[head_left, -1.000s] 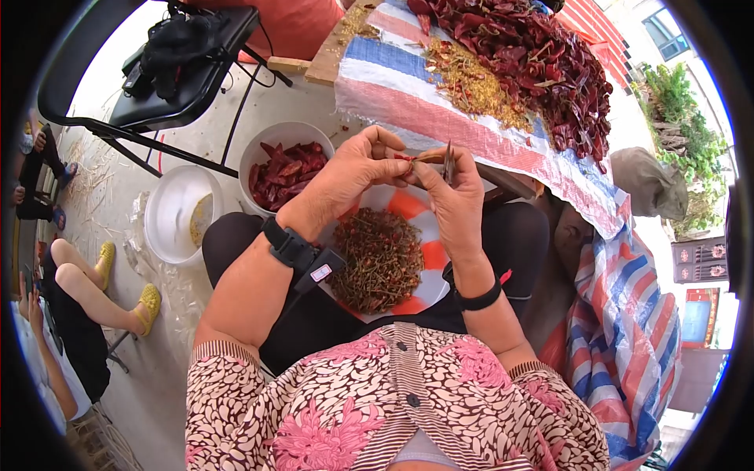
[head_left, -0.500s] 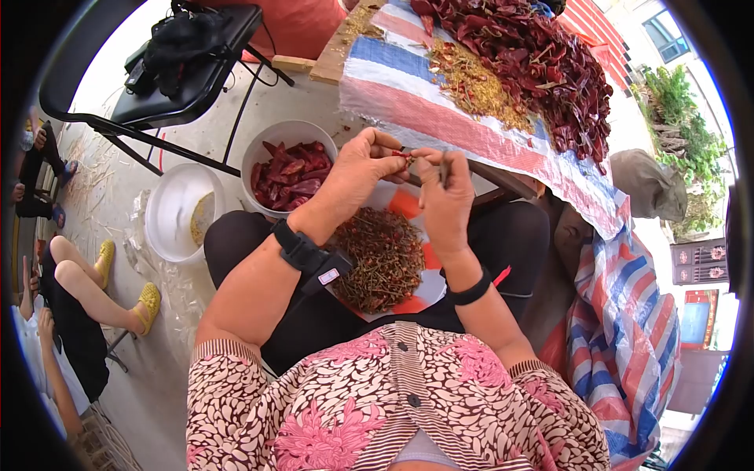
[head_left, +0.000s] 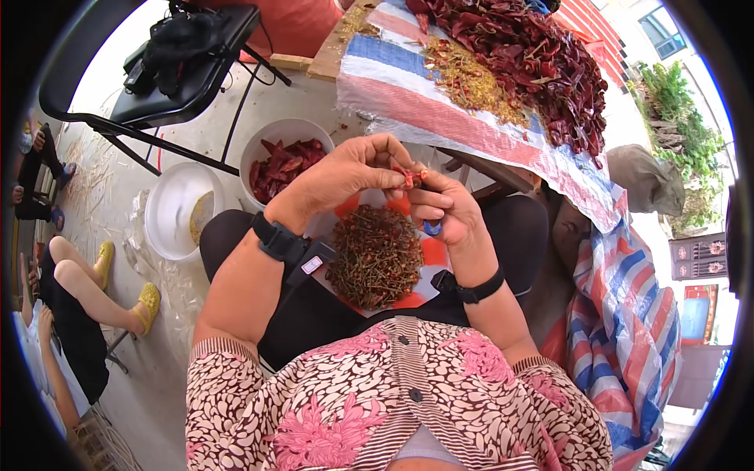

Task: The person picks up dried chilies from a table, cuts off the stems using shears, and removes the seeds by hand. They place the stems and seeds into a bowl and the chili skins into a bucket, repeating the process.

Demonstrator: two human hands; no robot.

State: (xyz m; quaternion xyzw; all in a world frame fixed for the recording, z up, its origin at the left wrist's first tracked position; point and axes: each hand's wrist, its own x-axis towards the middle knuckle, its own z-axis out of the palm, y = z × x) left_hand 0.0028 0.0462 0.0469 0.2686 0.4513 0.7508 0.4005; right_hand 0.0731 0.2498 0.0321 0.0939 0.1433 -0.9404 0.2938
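One bowl point(head_left: 292, 130) of chillies point(head_left: 283, 167), tub point(head_left: 165, 221) of seeds point(head_left: 201, 218), left; stems point(head_left: 377, 261), centre; my left hand point(head_left: 353, 169), right hand point(head_left: 453, 210) pinching red scrap point(head_left: 408, 178).

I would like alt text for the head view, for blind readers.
A bare left hand and right hand meet at a red chili piece over a heap of chili stems. Ahead, dried red chilies and yellow seeds lie on a striped sheet; a white bucket holds more chilies.

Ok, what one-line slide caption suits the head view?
Left hand and right hand meet at a red chili piece near heaped stems.
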